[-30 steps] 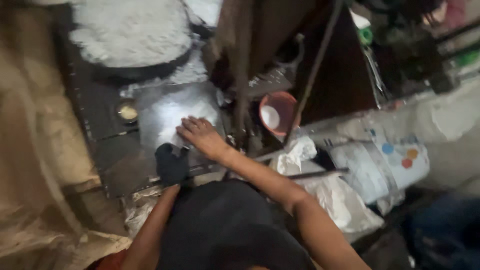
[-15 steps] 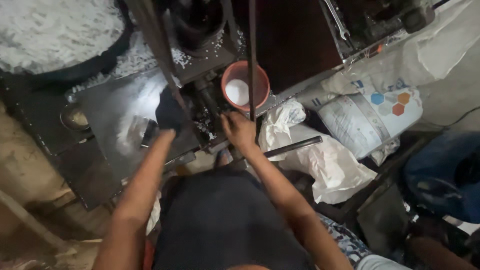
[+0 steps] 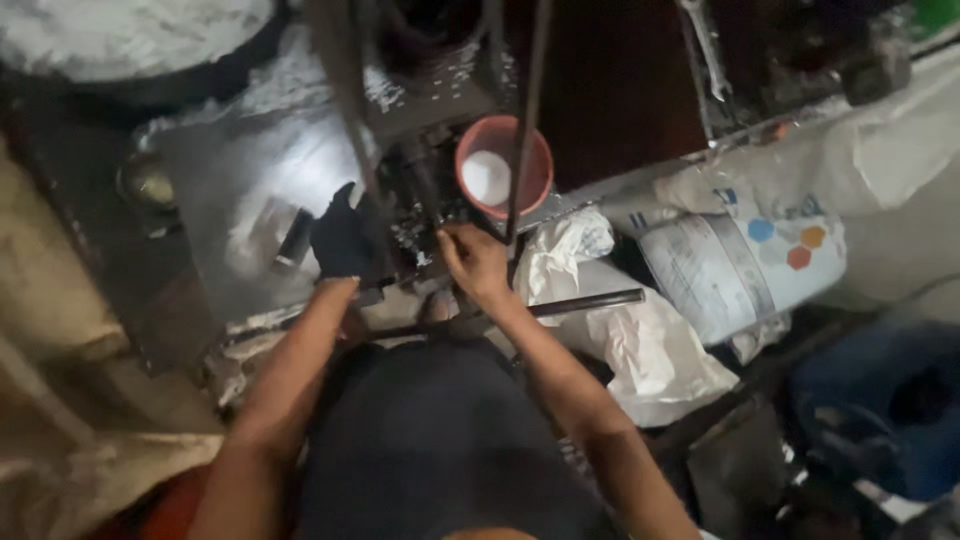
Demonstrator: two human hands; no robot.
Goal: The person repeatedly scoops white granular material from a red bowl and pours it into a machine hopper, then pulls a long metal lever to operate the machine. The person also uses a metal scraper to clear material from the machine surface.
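Observation:
My left hand (image 3: pixel 342 240), in a dark glove, rests against the left side of a dark metal press machine (image 3: pixel 425 150). My right hand (image 3: pixel 473 258), bare, has its fingers curled at the small dark part at the machine's base; whether it holds anything is hidden. A red bowl (image 3: pixel 535 172) with white powder sits just behind my right hand. A thin vertical rod (image 3: pixel 528 110) crosses in front of the bowl. White flecks lie scattered on the machine's base.
A shiny metal plate (image 3: pixel 250 190) lies left of the machine, with a small cylinder (image 3: pixel 293 240) on it. A large pan of white powder (image 3: pixel 120 40) is at top left. White sacks (image 3: pixel 740 260) and a dark bar (image 3: pixel 585 303) lie to the right.
My right hand left the shiny plate and moved right to the machine's base. The gloved left hand went up against the machine. The view shifted right.

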